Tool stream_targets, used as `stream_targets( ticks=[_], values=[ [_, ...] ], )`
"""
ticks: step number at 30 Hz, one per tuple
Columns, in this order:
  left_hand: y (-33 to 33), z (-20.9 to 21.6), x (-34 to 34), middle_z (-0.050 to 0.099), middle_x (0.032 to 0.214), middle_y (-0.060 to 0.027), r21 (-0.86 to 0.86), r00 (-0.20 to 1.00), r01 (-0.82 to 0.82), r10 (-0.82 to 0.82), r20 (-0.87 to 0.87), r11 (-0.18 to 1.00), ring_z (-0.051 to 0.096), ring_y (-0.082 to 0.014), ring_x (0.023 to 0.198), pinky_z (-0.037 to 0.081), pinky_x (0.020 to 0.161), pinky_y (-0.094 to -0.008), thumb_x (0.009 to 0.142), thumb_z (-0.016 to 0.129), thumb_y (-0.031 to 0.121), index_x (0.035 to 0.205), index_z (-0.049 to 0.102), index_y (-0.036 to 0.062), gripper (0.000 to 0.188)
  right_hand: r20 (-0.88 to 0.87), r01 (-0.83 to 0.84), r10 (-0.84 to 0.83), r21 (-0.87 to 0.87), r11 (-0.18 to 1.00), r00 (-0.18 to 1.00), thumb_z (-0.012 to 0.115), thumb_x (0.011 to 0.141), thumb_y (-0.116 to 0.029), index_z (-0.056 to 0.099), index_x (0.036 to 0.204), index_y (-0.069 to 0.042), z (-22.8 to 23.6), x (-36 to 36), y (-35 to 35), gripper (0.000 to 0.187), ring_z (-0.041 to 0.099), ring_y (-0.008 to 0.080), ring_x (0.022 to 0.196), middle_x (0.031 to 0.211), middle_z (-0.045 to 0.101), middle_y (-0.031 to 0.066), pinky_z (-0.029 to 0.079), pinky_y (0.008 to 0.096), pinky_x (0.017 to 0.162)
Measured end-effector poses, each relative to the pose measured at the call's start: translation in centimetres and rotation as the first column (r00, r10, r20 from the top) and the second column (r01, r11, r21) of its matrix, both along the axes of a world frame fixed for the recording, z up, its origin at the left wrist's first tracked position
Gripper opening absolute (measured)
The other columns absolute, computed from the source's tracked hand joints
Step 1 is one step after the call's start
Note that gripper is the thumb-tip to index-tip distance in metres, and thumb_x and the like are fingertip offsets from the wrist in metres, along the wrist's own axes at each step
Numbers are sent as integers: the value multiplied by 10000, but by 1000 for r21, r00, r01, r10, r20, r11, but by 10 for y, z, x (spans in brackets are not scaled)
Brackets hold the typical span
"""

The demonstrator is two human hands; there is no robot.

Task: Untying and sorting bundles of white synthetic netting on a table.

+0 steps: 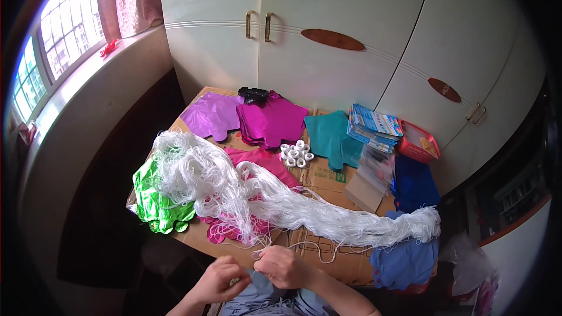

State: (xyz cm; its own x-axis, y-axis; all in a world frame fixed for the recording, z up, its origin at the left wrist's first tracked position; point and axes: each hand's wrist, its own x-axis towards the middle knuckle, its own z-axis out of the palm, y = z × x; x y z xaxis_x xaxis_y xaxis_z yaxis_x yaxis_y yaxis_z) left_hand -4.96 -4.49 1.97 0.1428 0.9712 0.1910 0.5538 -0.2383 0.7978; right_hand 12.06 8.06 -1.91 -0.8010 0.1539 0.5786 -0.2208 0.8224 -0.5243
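A long, loose hank of white string (328,216) stretches across the cardboard-covered table and piles up at its left. My right hand (285,266) is closed at the near table edge, its fingertips pinching strands drawn from the hank. Close beside it on the left, my left hand (219,281) is also closed, with a short length of white string running between the two. A small pale bit shows at its fingers, too small to name. Under the string lie a green foil piece (153,196) and a pink foil piece (266,161), both flat with scalloped edges.
Farther back lie lilac foil (211,116), a magenta foil stack (272,120) and a teal piece (333,140). Small white rolls (297,154) sit mid-table. At right are blue leaflets (374,124), a red box (418,140) and blue pieces (404,263). Cabinets (339,0) stand behind.
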Motion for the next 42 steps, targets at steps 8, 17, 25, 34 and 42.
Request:
stream_targets(
  ticks=[8,17,25,34,42],
  values=[
    [-33,21,-11,505,555,-39,388,292,-34,-363,885,921,397,-150,490,301,450,-301,875,543,150,635,478,63,263,-15,-47,48,88,995,999,526,688,-10,561,919,-28,-55,-40,50,234,567,284,813,798,557,112,464,361,743],
    [-124,92,-104,434,726,1,672,294,-555,-640,710,491,353,-61,538,302,482,-202,862,475,-18,917,465,49,88,70,-54,68,-194,979,995,546,747,4,564,893,-44,-59,-37,58,155,569,285,898,872,583,107,434,377,920],
    [-82,44,-172,626,1083,-81,846,71,-428,945,-319,317,500,-228,1066,408,846,-322,853,542,40,1041,589,27,194,-41,130,-133,-71,989,990,625,748,-47,613,822,-78,-11,18,47,81,530,249,1021,1040,615,54,382,386,954],
    [-72,28,-156,561,607,-32,411,694,-468,614,-377,782,485,-234,714,401,633,-333,576,663,12,622,553,60,129,58,423,-429,87,902,902,664,694,-92,611,738,-88,-2,108,81,69,534,256,911,920,594,49,421,362,811],
    [-72,25,-164,522,578,-29,315,750,-500,586,-307,806,473,-219,648,383,576,-310,545,701,26,605,549,55,165,166,547,-578,199,813,799,693,695,-124,645,762,-112,-4,167,77,83,525,259,899,896,583,51,418,365,813]
  ],
)
